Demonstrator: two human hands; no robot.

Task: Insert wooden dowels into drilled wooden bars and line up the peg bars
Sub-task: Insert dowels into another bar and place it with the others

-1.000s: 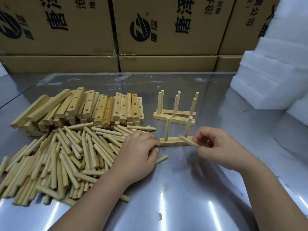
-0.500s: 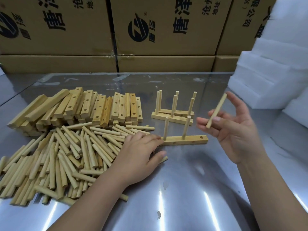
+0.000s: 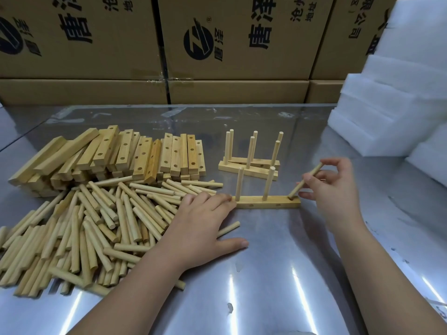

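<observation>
Right hand [image 3: 331, 189] pinches a tilted dowel [image 3: 305, 181], lower end at the end hole of the drilled bar [image 3: 266, 203] on the steel table [image 3: 278, 274]. The bar carries two upright dowels. Left hand [image 3: 200, 228] lies flat, fingers straight, fingertips touching the bar's left end, beside the loose dowel pile [image 3: 84, 226].

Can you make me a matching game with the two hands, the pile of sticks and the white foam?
1 right hand
2 left hand
3 loose dowels
4 white foam

A stacked at the far right
B pinches a tilted dowel at the bar's end hole
C lies flat, fingertips touching the bar's left end
D heaped on the left

Pairs: 1-B, 2-C, 3-D, 4-A
</observation>
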